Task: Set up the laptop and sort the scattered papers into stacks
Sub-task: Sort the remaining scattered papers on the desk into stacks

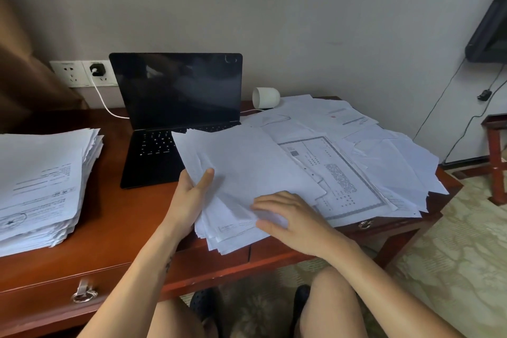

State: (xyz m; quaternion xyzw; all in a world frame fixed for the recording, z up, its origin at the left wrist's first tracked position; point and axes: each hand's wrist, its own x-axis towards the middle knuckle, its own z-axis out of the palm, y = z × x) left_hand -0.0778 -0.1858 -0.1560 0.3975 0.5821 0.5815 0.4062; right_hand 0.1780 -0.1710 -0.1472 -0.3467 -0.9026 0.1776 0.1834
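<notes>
A black laptop point(170, 107) stands open on the wooden desk point(118, 217), its screen dark. A thick bundle of white papers point(241, 173) lies tilted over the laptop's right edge. My left hand point(192, 195) grips the bundle's left edge, thumb on top. My right hand point(288, 214) rests on the bundle's lower right corner, fingers curled over the sheets. Scattered papers point(384, 151) cover the desk's right half, a bordered printed form point(345, 173) among them. A tall neat stack of papers point(41, 186) sits at the left.
A white cup point(264, 97) lies on its side behind the papers. A white charger cable point(105, 101) runs from the wall socket point(82, 73) to the laptop. A drawer handle point(83, 295) hangs below. A red stool point(496, 156) stands at the right, my knees under the desk.
</notes>
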